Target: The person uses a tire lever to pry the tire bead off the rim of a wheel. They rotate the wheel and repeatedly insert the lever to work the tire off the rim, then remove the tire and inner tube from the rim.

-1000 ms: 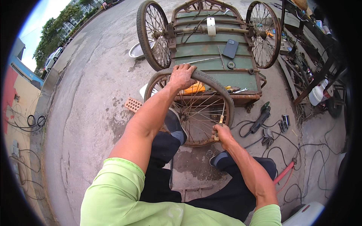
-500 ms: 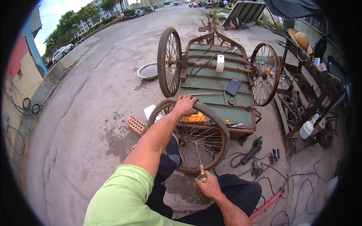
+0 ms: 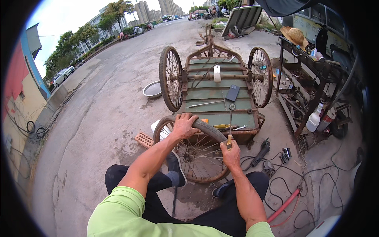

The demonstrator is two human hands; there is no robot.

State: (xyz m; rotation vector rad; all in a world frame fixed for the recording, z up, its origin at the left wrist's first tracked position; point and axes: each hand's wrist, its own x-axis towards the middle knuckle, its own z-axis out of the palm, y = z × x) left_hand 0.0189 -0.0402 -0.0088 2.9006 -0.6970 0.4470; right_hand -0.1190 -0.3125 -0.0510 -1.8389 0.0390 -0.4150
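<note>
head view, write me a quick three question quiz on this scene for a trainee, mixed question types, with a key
1. Multiple choice: what is the left hand touching?
A) the straw hat
B) the near wheel's tyre
C) the white spray bottle
2. True or false: the dark phone lies on the concrete ground.
3. Short answer: what is in the right hand?

Key:
1. B
2. False; it lies on the cart's green panel.
3. A thin-shafted tool with a yellowish handle.
</note>
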